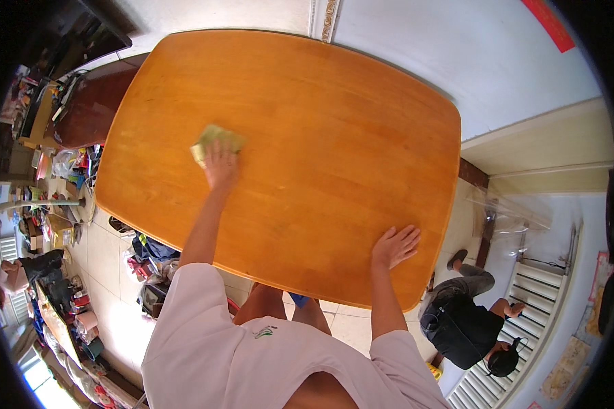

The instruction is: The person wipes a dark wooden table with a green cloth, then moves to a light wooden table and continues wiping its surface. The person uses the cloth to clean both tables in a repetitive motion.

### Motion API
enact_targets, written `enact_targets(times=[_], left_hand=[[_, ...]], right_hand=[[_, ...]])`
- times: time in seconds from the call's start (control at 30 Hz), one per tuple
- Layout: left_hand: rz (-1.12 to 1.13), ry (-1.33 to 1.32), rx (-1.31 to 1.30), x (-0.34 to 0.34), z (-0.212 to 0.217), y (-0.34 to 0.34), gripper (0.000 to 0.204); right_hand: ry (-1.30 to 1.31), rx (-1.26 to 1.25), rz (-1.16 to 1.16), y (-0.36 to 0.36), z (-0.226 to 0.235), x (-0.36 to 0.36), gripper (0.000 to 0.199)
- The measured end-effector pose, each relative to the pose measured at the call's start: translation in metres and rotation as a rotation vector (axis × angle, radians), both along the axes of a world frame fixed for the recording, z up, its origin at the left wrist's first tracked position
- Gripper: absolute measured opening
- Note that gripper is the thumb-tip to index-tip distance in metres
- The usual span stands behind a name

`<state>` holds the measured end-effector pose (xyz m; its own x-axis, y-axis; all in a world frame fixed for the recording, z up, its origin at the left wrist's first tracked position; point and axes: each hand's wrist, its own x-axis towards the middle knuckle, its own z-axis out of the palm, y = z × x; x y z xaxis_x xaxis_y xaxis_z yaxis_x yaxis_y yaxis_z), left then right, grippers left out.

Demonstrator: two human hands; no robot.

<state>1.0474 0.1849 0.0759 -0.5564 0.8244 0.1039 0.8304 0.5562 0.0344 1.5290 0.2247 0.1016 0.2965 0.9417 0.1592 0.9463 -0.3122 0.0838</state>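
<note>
A wooden table (pixel 307 102) with an orange-brown top and rounded corners spreads out in front of me. On its left half, my left hand (pixel 220 163) presses down on a folded yellow-green cloth (pixel 224 138). The hand and the cloth are slightly blurred, and the fingers lie over the cloth's near part. My right hand (pixel 396 247) rests flat on the tabletop near its right front corner, fingers spread, with nothing in it.
A person (pixel 467 320) in dark clothes bends beside a white radiator (pixel 525 293) at the right. Bags and bundles (pixel 150 255) lie under the table's left front edge. Cluttered shelves (pixel 54 225) line the left side. A white wall (pixel 416 48) stands behind the table.
</note>
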Motion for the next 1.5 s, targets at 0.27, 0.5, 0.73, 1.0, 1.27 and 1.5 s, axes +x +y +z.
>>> enact_targets(times=[0.27, 0.5, 0.73, 1.0, 1.27, 1.5], left_hand=[[-0.702, -0.543, 0.242, 0.171, 0.044, 0.078, 0.047], [-0.597, -0.092, 0.146, 0.123, 0.019, 0.120, 0.050], [0.057, 0.098, -0.005, -0.053, 0.009, 0.067, 0.056], [0.230, 0.029, -0.148, -0.037, 0.021, -0.061, 0.061], [-0.140, -0.140, -0.043, 0.101, 0.020, -0.143, 0.052], [-0.313, -0.777, 0.130, 0.215, 0.088, -0.130, 0.035]], right_hand=[[0.008, 0.013, 0.003, 0.002, -0.002, 0.005, 0.060], [-0.011, 0.015, -0.001, 0.001, -0.006, 0.015, 0.060], [0.030, 0.023, 0.010, 0.000, 0.001, 0.004, 0.060], [0.062, 0.004, -0.006, -0.002, 0.003, 0.001, 0.060], [0.008, -0.015, -0.005, 0.001, 0.000, 0.002, 0.063], [-0.623, -0.692, 0.693, 0.050, 0.044, 0.001, 0.047]])
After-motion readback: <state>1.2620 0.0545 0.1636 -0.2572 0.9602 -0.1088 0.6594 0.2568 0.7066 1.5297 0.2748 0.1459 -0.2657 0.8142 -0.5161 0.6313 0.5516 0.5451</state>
